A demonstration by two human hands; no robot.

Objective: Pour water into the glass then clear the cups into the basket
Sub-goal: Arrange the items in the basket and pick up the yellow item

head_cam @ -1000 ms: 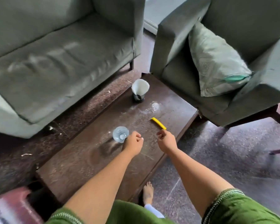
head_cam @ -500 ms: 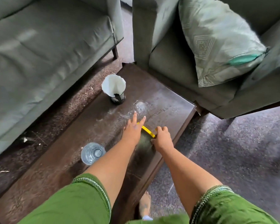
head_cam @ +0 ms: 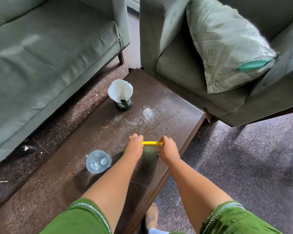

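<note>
Head view: both hands meet over the dark brown wooden counter point(head_cam: 176, 119), each taking one end of a flat yellow plastic strip point(head_cam: 152, 143). The left hand point(head_cam: 134, 147) has its fingers curled down onto the strip's left end, and the right hand point(head_cam: 169, 148) has its fingers curled round the right end. Gripping at both ends suggests the strip is being lifted level or pulled taut, perhaps a handle or a bag seal; what hangs under it is a dim green blur and cannot be made out.

Taking the strip as the landmark, the clear plastic cup of water point(head_cam: 98, 161) stands upright on the counter to its left and nearer the person, just beside the left forearm and apart from it. Farther from the person and to the strip's left stands a black mesh basket point(head_cam: 124, 104) with a white paper liner point(head_cam: 120, 90) flaring out of it, probably kept at the far end so that cups can be dropped in. Directly beyond the strip lies something transparent, a clear glass point(head_cam: 148, 113) by my guess, though only a pale ring and glints show. The fingertips of both hands are hidden beneath the knuckles. No bottle or jug is in sight.
</note>
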